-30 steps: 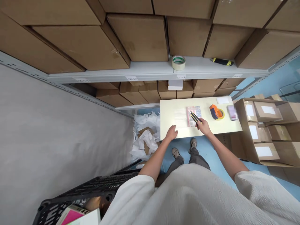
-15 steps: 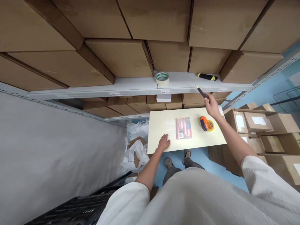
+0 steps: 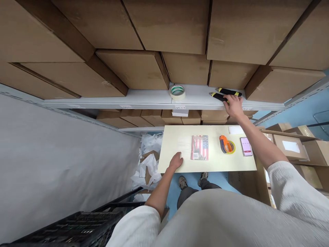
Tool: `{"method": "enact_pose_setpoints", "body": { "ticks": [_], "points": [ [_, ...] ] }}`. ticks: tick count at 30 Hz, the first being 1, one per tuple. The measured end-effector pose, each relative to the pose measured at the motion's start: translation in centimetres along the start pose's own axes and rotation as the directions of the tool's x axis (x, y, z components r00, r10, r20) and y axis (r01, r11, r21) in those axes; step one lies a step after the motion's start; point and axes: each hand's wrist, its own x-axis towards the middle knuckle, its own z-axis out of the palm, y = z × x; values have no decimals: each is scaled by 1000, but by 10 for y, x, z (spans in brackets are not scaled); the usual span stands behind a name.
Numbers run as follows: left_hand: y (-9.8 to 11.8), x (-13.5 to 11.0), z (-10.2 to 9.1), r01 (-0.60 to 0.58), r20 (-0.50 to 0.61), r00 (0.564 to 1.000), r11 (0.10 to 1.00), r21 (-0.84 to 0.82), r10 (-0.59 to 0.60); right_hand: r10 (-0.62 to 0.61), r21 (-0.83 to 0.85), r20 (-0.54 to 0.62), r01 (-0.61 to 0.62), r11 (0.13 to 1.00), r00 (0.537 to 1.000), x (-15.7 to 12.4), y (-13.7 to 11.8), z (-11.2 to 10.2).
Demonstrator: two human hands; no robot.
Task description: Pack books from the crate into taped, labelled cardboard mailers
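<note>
My right hand [image 3: 233, 106] is at the white steel shelf edge [image 3: 154, 102], shut on a yellow-and-black utility knife [image 3: 219, 97]. A second, similar knife [image 3: 229, 92] lies on the shelf just behind it. My left hand [image 3: 176, 162] rests open on the front edge of a cream board [image 3: 180, 144], close to a packet printed with an American flag [image 3: 199, 147]. On the board's right side are an orange tape dispenser [image 3: 226, 144] and a smartphone [image 3: 246, 146]. A roll of masking tape [image 3: 177, 92] stands on the shelf.
Cardboard boxes [image 3: 164, 27] fill the shelf above, and more [image 3: 154, 118] sit below it. Crumpled white packing paper [image 3: 146, 171] lies left of the board, a black plastic crate [image 3: 77, 226] is at lower left, and open cartons [image 3: 290, 147] stand right.
My right hand has moved back from above the board to the shelf, with the knife now low beside the other one. My left hand has barely moved. The view has tilted slightly.
</note>
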Motion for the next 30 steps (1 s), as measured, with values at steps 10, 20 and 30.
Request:
{"method": "enact_pose_setpoints", "body": {
  "ticks": [10,20,30],
  "points": [
    [14,-7,-12,19,14,1000,999,-48,-18,-49,48,-111,54,997,993,-23,-24,4],
    [-2,-23,-16,-106,58,993,989,99,100,49,283,197,-104,953,979,-155,-117,72],
    [-21,-33,-10,-240,32,971,964,113,238,672,4,493,-774,633,552,-282,-152,174]
  ]
}}
